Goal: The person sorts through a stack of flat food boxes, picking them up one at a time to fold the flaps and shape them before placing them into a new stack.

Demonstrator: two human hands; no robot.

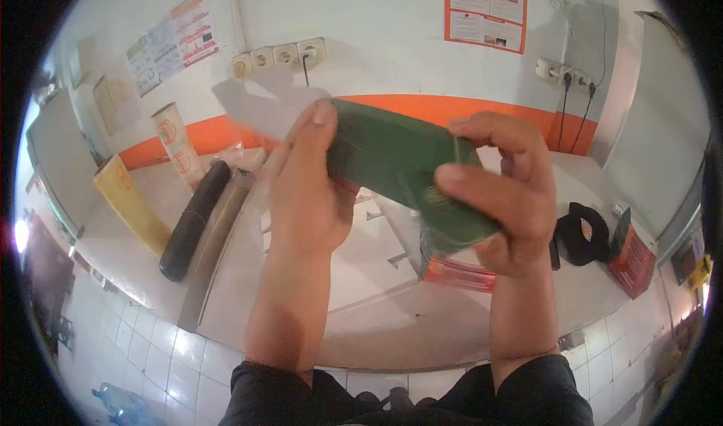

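Observation:
A flat dark green item (384,151) is held up in front of me, tilted down to the right, over the white table. My left hand (312,177) grips its left end, with the thumb along the edge. At its right end, my right hand (512,189) holds it between thumb and fingers, where a flap or second green piece hangs lower. Behind and below it, a white board (361,268) with small metal clips lies on the table. Red printed papers (459,274) lie under the green item's lower end.
Rolls stand or lie at the left: a yellow one (132,204), a black one (196,222) and a white printed one (178,146). A black cap (584,234) and a red box (633,256) sit at the right. Wall sockets (285,54) are behind.

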